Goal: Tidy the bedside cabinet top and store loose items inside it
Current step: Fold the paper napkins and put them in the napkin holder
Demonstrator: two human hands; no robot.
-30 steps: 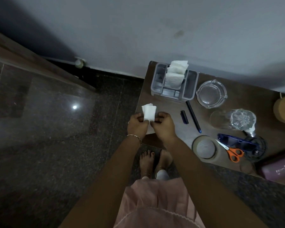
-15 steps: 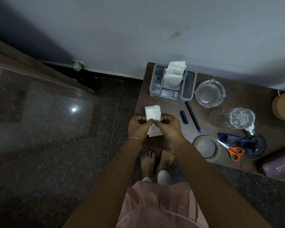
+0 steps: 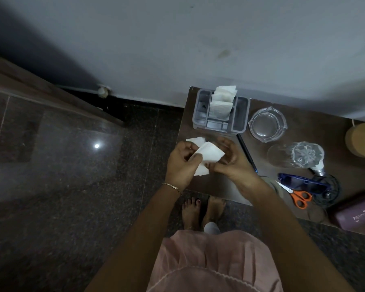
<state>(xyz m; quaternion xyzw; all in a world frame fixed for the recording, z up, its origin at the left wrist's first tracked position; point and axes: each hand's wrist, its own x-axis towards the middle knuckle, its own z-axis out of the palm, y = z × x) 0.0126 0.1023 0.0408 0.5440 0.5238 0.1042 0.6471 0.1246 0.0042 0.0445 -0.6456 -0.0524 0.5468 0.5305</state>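
Pinching the white tissue (image 3: 210,153) mid-frame above the surface (image 3: 215,186), the fingers of the left hand (image 3: 180,165) and right hand (image 3: 232,163) should probably square its edges before pressing the crease flat.

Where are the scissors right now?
In the head view, the scissors lie near the front edge of the cabinet top, right of the right hand, beside the blue sunglasses and left of the purple box.

A half-folded white tissue (image 3: 209,153), pinched by the left hand (image 3: 181,165) and right hand (image 3: 234,163), hangs above the brown cabinet top (image 3: 219,186), front-left corner; other tissues (image 3: 220,106) stand in a grey caddy (image 3: 241,114) behind.
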